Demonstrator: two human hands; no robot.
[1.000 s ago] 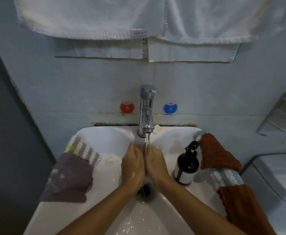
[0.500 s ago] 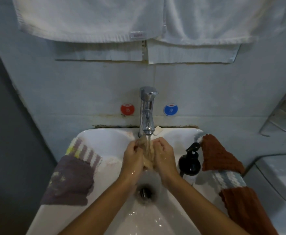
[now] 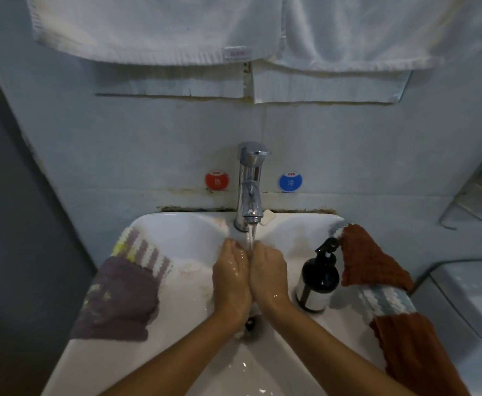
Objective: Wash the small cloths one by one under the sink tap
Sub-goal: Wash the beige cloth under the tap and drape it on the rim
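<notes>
Water runs from the chrome tap (image 3: pixel 250 190) onto my two wet hands over the white sink (image 3: pixel 177 224). My left hand (image 3: pixel 229 281) and my right hand (image 3: pixel 270 278) are pressed together side by side, fingers pointing toward the tap and curled at the tips. The small beige cloth is squeezed between them and almost wholly hidden. A purple cloth with striped edge (image 3: pixel 119 298) hangs over the sink's left rim. A rust-coloured cloth with a blue-and-white band (image 3: pixel 368 261) lies along the right rim.
A dark pump bottle (image 3: pixel 318 278) stands on the sink just right of my right hand. A small soap piece (image 3: pixel 269 217) lies behind the tap. White towels (image 3: pixel 162 27) hang above. A metal wall shelf (image 3: pixel 480 192) is at the right. The drain (image 3: pixel 251 324) sits below my wrists.
Half a second ago my hands were apart with the beige cloth showing under the stream. They have closed together over it and dropped slightly toward the drain.
</notes>
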